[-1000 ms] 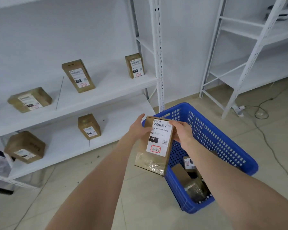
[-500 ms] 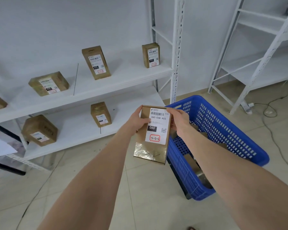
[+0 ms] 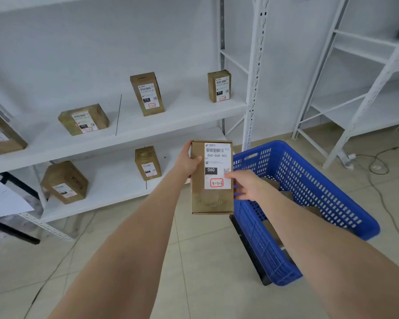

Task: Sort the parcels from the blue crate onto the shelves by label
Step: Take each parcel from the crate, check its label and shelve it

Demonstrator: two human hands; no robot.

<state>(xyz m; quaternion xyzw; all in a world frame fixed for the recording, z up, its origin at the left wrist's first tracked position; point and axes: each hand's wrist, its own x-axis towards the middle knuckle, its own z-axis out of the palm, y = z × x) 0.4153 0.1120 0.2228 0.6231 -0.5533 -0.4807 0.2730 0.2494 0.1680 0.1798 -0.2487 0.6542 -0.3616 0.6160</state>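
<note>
I hold a brown cardboard parcel (image 3: 211, 199) upright in front of me; its white label reads 060 and a red box is marked 3-3-6. My left hand (image 3: 188, 161) grips its upper left edge. My right hand (image 3: 245, 185) lies at the right edge by the label, thumb on the label and fingers loosely straight against the side. The blue crate (image 3: 309, 180) stands on the floor to the right, with more brown parcels (image 3: 271, 183) inside. The white shelves (image 3: 171, 122) are ahead on the left.
Several labelled parcels stand on the shelves: three on the upper board (image 3: 148, 93) (image 3: 219, 86) (image 3: 83, 119), two on the lower (image 3: 148, 163) (image 3: 63, 181). A second white rack (image 3: 364, 97) stands right. Cables (image 3: 378, 162) trail over the tiled floor.
The view has swung left and closer to the shelves. My right hand has slid from the parcel's top right corner down to its right edge, fingers loosened. The parcel now stands straighter.
</note>
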